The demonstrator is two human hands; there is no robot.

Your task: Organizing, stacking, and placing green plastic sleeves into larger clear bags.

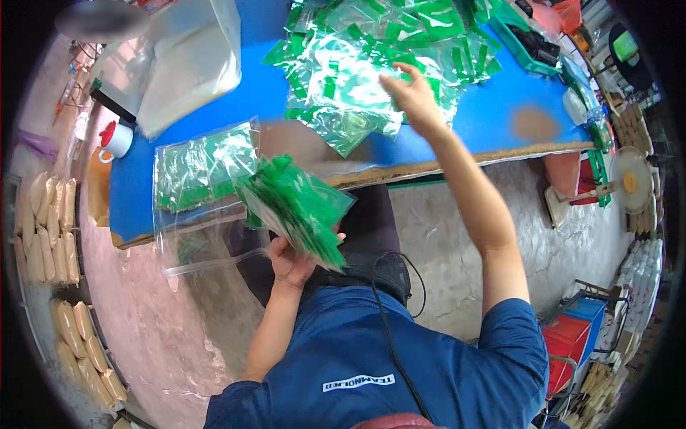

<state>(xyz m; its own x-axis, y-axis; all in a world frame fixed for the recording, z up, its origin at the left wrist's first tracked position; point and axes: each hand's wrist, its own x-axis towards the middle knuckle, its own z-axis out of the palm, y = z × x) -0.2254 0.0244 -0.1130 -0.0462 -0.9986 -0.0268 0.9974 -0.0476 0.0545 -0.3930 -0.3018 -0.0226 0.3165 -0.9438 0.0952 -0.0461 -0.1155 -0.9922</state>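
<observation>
My left hand [290,266] grips a thick fanned stack of green and clear plastic packets [300,207] in front of my body, at the table's near edge. Over the large loose pile of similar shiny packets [343,79], my right hand [416,99] reaches out with its fingers apart and nothing visible in them. Left of the held stack, a big clear plastic bag [207,164] lies partly over the table edge, with green packets inside its upper part. Its lower part hangs down, transparent.
On the blue table [268,89] stand a white mug with a red lid [116,139] and a large clear plastic sheet or bag [196,68]. A green tray [525,46] sits at the far right. Beyond the table are a fan [630,180] and tan filled bags [53,229].
</observation>
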